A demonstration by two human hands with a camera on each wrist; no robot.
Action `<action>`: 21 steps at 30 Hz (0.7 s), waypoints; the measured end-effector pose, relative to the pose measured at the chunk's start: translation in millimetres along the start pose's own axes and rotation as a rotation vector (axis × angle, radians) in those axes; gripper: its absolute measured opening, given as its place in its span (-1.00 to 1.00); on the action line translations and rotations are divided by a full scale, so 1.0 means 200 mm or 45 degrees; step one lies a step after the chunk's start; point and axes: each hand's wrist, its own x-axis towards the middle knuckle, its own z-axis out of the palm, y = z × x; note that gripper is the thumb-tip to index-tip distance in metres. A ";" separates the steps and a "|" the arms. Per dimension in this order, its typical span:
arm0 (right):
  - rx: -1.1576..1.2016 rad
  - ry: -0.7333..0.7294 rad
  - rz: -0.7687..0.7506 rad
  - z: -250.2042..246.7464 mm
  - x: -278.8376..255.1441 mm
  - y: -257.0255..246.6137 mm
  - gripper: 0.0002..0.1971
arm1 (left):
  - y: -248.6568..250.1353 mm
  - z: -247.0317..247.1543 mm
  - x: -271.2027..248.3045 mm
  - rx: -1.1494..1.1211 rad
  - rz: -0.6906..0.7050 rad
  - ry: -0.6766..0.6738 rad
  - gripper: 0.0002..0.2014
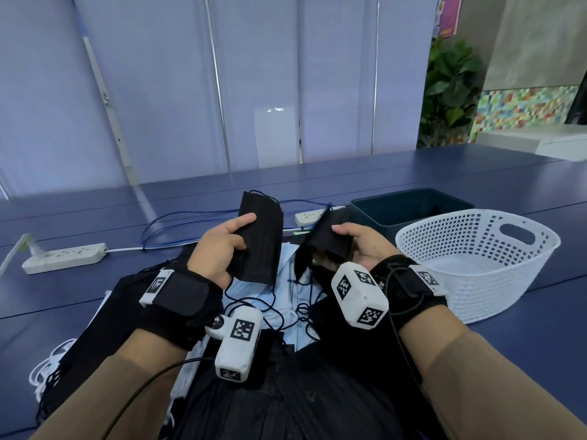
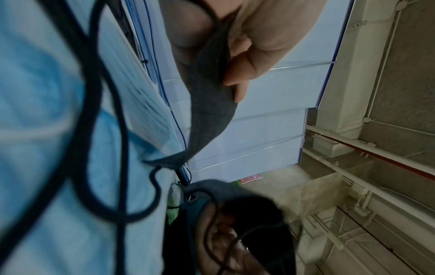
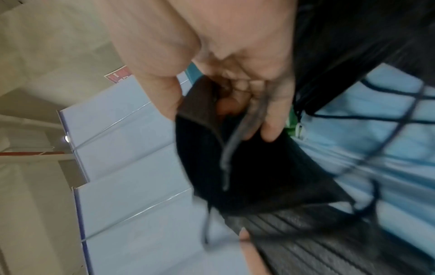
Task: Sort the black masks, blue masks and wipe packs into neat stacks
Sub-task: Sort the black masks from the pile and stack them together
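My left hand (image 1: 225,246) grips a flat black mask (image 1: 262,239) upright above the table, thumb on its near face; the left wrist view shows that mask (image 2: 209,104) edge-on between thumb and fingers. My right hand (image 1: 355,246) pinches a second, crumpled black mask (image 1: 320,239), seen bunched under the fingers in the right wrist view (image 3: 247,167). Under both hands lies a mixed pile of blue masks (image 1: 286,300) and black masks (image 1: 333,369) with tangled ear loops. No wipe pack is visible.
A white perforated basket (image 1: 476,265) stands at the right with a dark green bin (image 1: 409,208) behind it. Two power strips (image 1: 63,257) and a blue cable lie on the blue table (image 1: 476,173). More black masks hang off the left front edge.
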 end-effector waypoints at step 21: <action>-0.126 -0.245 -0.151 0.25 -0.11 0.05 -0.48 | -0.08 0.19 -0.10 -0.179 0.143 -0.291 -0.69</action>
